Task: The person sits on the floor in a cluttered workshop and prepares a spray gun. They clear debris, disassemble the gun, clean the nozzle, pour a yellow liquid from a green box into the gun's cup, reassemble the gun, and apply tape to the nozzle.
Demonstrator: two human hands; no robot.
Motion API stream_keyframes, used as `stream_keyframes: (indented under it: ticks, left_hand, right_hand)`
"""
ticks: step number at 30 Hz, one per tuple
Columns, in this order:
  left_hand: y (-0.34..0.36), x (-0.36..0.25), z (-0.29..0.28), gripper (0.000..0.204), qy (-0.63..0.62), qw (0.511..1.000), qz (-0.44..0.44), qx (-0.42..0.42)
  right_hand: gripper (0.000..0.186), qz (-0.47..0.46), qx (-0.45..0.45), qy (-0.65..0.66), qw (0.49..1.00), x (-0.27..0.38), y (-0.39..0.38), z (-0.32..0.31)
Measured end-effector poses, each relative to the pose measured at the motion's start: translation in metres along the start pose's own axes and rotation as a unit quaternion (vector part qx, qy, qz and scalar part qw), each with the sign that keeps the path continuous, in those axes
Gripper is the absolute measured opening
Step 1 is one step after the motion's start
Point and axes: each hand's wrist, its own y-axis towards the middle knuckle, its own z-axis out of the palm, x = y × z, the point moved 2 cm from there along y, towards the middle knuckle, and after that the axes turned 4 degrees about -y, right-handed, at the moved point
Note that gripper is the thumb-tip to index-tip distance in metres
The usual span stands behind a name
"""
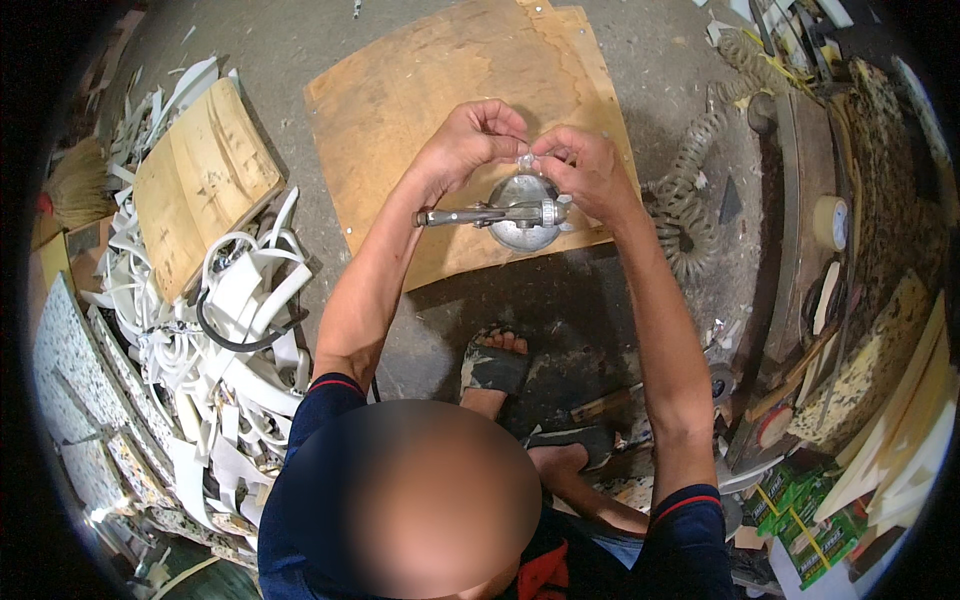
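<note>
A spray gun with a round silver metal cup [522, 238] stands on the wooden board, its dark metal body [490, 215] lying across the top of the cup. Just beyond the cup, my left hand [470, 145] and my right hand [585, 170] meet with thumbs and fingers pinched. Between the fingertips is a small, clear, shiny piece [527, 160], too small to name, held by both hands. My right hand is right beside the gun's nozzle end; the gun's other end points toward my left forearm.
A plywood board [420, 100] lies on the concrete floor. At left are heaped white foam strips [240, 350], a wooden slab [205, 185] and a straw broom [80, 180]. A coiled air hose [690, 160] runs on the right, near a tape roll [829, 222] on a wooden ledge.
</note>
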Motion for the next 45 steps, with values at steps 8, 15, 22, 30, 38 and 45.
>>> stream_keyframes:
  ticks: [8, 15, 22, 30, 38, 45]
  left_hand:
    - [-0.023, -0.001, -0.002, 0.044, 0.031, 0.999, 0.023, 0.017]
    - [-0.033, 0.017, -0.002, 0.055, 0.021, 0.973, -0.103, 0.207]
    - [-0.036, 0.021, 0.004, 0.055, -0.009, 0.973, -0.1, 0.209]
    - [-0.038, 0.019, 0.012, 0.051, 0.023, 0.977, -0.074, 0.201]
    - [-0.046, 0.017, 0.015, 0.091, 0.093, 0.986, -0.062, 0.125]
    - [-0.047, 0.018, 0.008, 0.113, 0.092, 0.974, -0.157, 0.135]
  right_hand:
    - [0.014, -0.004, 0.036, -0.01, 0.999, -0.004, 0.008, -0.002]
    - [0.007, -0.105, -0.089, -0.106, 0.985, -0.006, 0.007, 0.004]
    - [0.01, -0.08, -0.105, -0.131, 0.983, -0.006, 0.002, 0.002]
    - [0.025, -0.026, 0.017, -0.084, 0.996, -0.003, -0.012, -0.016]
    - [0.023, 0.036, 0.154, -0.037, 0.987, -0.025, 0.005, -0.013]
    - [0.009, -0.065, -0.034, -0.113, 0.991, -0.023, -0.003, 0.001]
